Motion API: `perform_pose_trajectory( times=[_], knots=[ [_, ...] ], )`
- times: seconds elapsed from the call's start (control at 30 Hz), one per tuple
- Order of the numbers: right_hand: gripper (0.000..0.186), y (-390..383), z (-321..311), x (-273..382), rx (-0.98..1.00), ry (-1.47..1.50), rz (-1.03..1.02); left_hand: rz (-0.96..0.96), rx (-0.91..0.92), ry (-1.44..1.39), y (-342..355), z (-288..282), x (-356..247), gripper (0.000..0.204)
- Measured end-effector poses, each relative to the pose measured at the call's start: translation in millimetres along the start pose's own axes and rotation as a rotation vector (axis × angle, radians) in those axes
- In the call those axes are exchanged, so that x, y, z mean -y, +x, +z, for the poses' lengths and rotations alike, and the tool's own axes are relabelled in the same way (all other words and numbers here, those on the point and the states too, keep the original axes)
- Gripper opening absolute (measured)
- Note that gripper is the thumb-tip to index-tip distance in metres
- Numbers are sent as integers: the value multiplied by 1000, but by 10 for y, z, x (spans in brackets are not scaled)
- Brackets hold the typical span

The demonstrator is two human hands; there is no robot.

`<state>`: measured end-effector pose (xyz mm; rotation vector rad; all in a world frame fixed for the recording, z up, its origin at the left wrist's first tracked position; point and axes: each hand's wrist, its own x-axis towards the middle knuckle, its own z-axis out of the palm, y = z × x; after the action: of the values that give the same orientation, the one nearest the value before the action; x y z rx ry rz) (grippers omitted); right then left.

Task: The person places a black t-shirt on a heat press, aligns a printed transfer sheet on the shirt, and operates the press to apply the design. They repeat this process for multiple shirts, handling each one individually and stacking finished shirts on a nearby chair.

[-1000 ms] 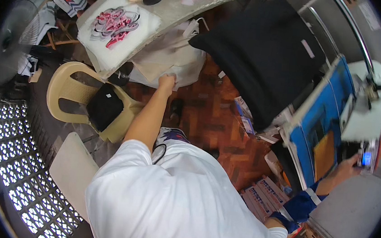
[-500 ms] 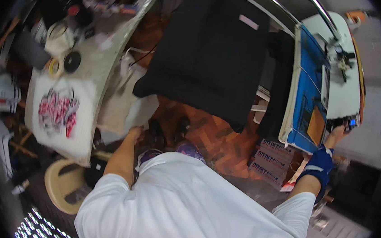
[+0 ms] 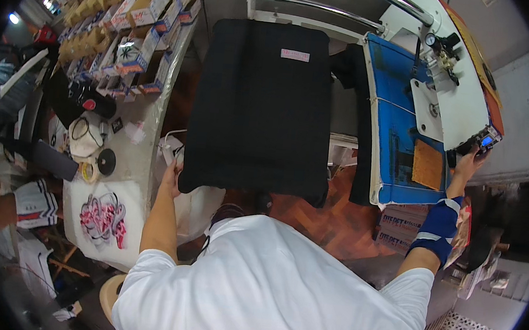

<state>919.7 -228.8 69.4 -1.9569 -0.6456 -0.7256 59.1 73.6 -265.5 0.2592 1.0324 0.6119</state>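
A black garment (image 3: 260,105) lies spread flat over the lower plate of a heat press, a small pink label near its collar. My left hand (image 3: 171,176) rests at the garment's near left corner, fingers closed on the hem. My right hand (image 3: 470,163), with a blue sleeve (image 3: 436,227) on the forearm, reaches up to the small control box (image 3: 484,141) on the press's swung-aside upper plate, whose blue underside (image 3: 399,136) carries a brown patch. My white shirt fills the lower middle.
A white table (image 3: 146,148) on the left holds rows of small boxes (image 3: 132,21), tape rolls, and a white cloth with a pink and black print (image 3: 104,217). A beige plastic chair sits at lower left. Cardboard boxes (image 3: 405,231) stand on the brown parquet floor under the press.
The view has swung from the table and chair toward the press. My left hand has moved from the white cloth to the black garment's corner. My right hand has risen to the control box.
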Motion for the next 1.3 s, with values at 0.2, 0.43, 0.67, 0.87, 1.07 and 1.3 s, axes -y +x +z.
perform_pose_trajectory(
  times=[0.2,0.43,0.67,0.87,1.07,1.3],
  knots=[
    [62,-625,-303,648,14,-409,63,-108,354,45,461,1095,-1077,97],
    [21,-3094,-36,2331,361,-214,-223,237,434,3,1642,2139,-1954,100],
    [12,-3125,760,3515,889,354,240,756,153,10,1450,3236,-2794,82],
    [58,-1706,1106,4268,1153,1434,1118,1458,1429,1045,-1180,4396,-1597,40],
    [23,-1170,-161,4732,1019,888,519,1557,956,885,-1090,5127,-1454,81],
    [44,-1390,-2311,4518,532,754,43,887,1911,1266,-1619,5635,256,54]
  ],
)
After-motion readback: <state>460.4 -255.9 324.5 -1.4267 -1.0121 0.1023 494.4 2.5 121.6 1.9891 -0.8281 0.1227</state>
